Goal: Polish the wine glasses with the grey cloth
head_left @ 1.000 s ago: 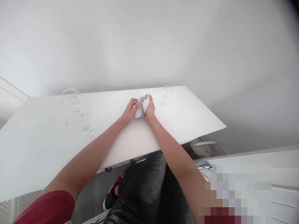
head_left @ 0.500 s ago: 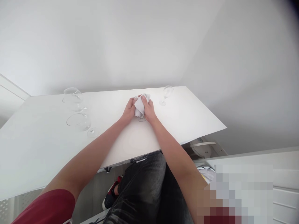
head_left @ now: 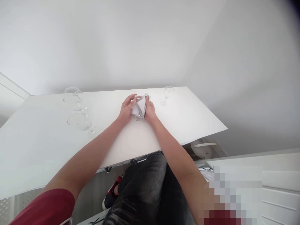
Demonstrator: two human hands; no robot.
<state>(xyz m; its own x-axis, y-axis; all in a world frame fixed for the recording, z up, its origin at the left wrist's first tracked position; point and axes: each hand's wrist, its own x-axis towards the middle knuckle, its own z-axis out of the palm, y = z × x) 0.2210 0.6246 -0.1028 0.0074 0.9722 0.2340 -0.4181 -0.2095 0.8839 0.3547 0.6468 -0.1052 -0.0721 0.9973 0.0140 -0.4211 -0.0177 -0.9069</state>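
Note:
At the middle of the table, a stemmed glass (head_left: 140,113) stands upright or nearly so, partly covered by a white cloth (head_left: 136,110). Its rim and foot show above and below the cloth. My left hand (head_left: 127,107) curves round the glass from the left, fingers at its rim and side. On the right, my right hand (head_left: 150,110) grips the cloth against the bowl, its thumb up near the rim. The cloth hides most of the bowl, and some fingertips are hidden behind it.
Large clear wine glasses (head_left: 83,122) are at the left of the white table (head_left: 117,150), more of them farther back. A small stemmed glass (head_left: 169,91) stands at the back right. A plain wall rises behind. A white cabinet (head_left: 281,181) is at lower right.
My left hand has shifted slightly left and its fingers have spread more along the rim. The cloth has moved down and left over the bowl, showing more of the glass's rim and stem.

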